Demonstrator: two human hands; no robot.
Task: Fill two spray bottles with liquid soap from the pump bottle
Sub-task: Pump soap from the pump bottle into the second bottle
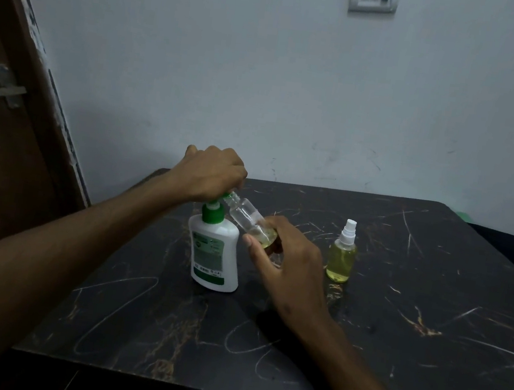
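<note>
Here the left hand (211,173) curls down over the pump bottle (214,251) head on the table (395,325), while the right hand (286,263) grips a tilted, uncapped spray bottle (248,218) at the nozzle; 1 filled spray bottle (342,257) stands nearby.

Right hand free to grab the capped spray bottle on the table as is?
Probably not yet. The right hand holds the tilted open bottle at the pump spout. The capped spray bottle stands just beside it with nothing between, so the path looks free once that hand lets go.
</note>
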